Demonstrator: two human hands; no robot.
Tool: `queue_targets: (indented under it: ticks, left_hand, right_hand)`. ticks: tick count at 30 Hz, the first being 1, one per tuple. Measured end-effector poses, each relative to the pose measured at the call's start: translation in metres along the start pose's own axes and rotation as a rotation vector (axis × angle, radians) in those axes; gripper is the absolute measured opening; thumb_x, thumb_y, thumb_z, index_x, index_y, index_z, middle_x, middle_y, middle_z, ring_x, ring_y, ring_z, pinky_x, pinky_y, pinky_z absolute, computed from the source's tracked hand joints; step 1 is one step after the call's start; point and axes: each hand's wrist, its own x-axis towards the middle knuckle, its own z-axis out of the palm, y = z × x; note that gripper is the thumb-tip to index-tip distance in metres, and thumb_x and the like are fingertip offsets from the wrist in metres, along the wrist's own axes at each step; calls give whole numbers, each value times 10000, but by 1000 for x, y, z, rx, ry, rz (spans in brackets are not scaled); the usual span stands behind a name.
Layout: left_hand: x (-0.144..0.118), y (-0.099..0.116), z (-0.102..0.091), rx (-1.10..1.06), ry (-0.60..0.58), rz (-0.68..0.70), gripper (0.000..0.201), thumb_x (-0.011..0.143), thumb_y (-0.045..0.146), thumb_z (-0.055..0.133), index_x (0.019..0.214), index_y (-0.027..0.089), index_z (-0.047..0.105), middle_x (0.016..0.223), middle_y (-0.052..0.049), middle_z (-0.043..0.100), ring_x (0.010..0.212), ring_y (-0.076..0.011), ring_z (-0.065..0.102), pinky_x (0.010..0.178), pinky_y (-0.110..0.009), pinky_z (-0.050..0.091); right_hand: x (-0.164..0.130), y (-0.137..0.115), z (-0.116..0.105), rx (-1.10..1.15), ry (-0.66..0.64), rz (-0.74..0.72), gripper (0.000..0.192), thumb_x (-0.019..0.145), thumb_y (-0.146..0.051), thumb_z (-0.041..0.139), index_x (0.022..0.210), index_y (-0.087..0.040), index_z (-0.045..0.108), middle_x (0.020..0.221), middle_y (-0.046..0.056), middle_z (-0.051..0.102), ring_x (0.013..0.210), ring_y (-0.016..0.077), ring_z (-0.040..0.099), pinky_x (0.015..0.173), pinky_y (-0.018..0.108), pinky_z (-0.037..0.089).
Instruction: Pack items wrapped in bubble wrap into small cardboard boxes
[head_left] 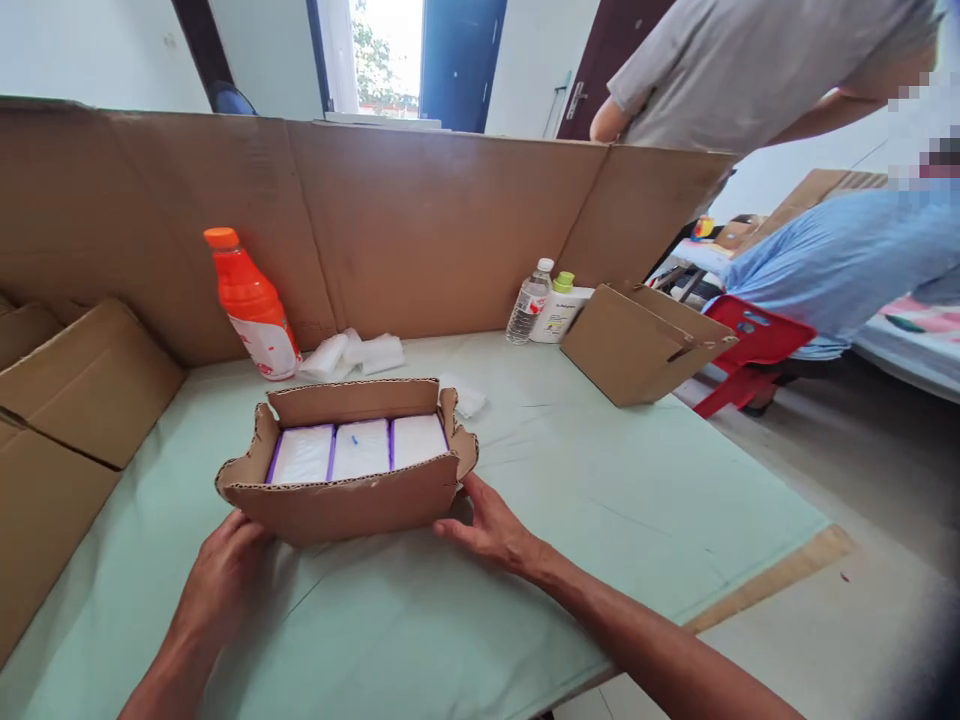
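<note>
L hand (221, 570) & R hand (487, 525) fingers spread, pressing box (345, 505) front corners; 3 white packs (360, 450) inside; orange bottle (253, 305) behind box

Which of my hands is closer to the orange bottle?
Left. The left hand rests at the cardboard tray's near-left corner, below the orange bottle; the right hand is at the tray's near-right corner, farther away.

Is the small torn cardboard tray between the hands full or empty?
Full: the cardboard tray holds three white packets side by side.
</note>
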Motion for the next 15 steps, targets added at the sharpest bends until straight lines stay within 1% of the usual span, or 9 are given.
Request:
queue_targets:
  ticks: [2,3,4,6,8,11,13,15]
  left_hand:
    - [-19,-1,-6,8,-52,-125,476,707,490,792,1097,224,726,1156,-97,738,1166,-365,647,975,-448,538]
    - [-27,-1,-7,13,-75,-162,554,710,509,794,1182,238,692,1227,-92,716,1214,-359,629,1003,-439,527]
    - [-32,-1,-5,17,-92,-175,623,703,522,802,1243,246,657,1274,-92,697,1249,-354,612,1019,-429,520]
    - [-34,1,4,43,-107,-144,689,704,533,807,1296,238,616,1302,-104,681,1275,-343,594,1014,-402,519]
    - [-26,6,16,68,-111,-102,694,722,547,792,1301,218,596,1283,-114,683,1273,-324,590,999,-375,514]
    - [-1,14,37,93,-90,-56,653,724,584,770,1224,195,609,1194,-109,701,1181,-293,620,952,-347,507]
    - [15,17,49,114,-103,-39,612,721,586,765,1167,192,619,1133,-93,705,1102,-268,635,918,-335,501]
    - [27,17,59,110,-121,-13,589,721,567,768,1153,198,612,1111,-78,697,1069,-250,633,911,-332,496]
  right_hand:
    - [4,5,4,26,21,-5,679,839,-509,709,1414,-210,507,1356,130,638,1166,316,620,970,460,510]
    - [5,7,5,34,27,-1,669,848,-502,700,1418,-214,501,1347,126,642,1170,312,620,970,460,511]
    - [7,9,5,37,31,5,653,854,-493,694,1413,-217,503,1330,122,651,1163,309,625,968,460,513]
    - [12,11,6,33,34,17,633,847,-473,700,1396,-215,517,1302,120,663,1142,305,637,961,462,519]
    - [22,13,6,31,45,14,642,823,-449,723,1386,-212,525,1292,121,668,1122,305,648,947,460,527]
    - [43,18,5,45,90,5,655,798,-392,738,1393,-217,527,1281,113,678,1096,297,659,920,441,539]
    - [57,21,5,59,130,18,651,803,-354,718,1409,-220,520,1280,106,680,1090,290,659,897,424,547]
    - [67,25,3,69,155,37,650,818,-338,685,1430,-214,506,1298,108,673,1106,290,654,868,410,555]
